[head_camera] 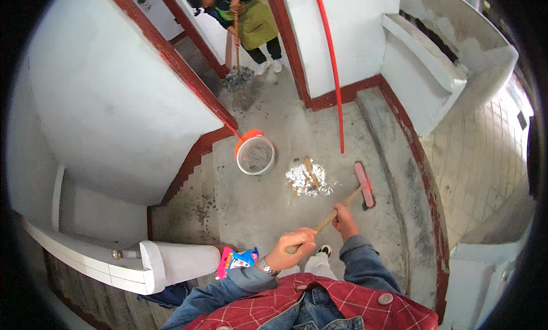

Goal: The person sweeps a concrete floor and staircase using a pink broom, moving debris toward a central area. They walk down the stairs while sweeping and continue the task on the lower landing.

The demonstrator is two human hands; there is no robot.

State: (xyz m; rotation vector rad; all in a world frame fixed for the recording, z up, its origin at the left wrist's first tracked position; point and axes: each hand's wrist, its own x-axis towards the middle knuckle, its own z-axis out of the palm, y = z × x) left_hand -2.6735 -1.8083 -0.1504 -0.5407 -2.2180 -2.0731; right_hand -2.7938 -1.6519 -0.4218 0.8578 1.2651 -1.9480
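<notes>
Both my hands grip the wooden handle [327, 221] of a broom with a wide pink-red head [363, 185]. My left hand [295, 244], a watch on its wrist, closes around the top end of the handle. Lower down, closer to the head, my right hand [343, 221] holds the same handle. The broom head rests on the concrete floor; its bristles are mostly hidden under it. To its left lies a heap of white scraps [299, 178] with several brown strips [312, 172] among them.
Beyond the heap stands a white bucket [272, 161] with grey residue inside, against an orange container [247, 138]. A red pole [335, 73] reaches down at the right. In the doorway a person [259, 26] holds a mop [238, 77]. Steps [197, 197] descend left, beside a colourful packet [239, 259].
</notes>
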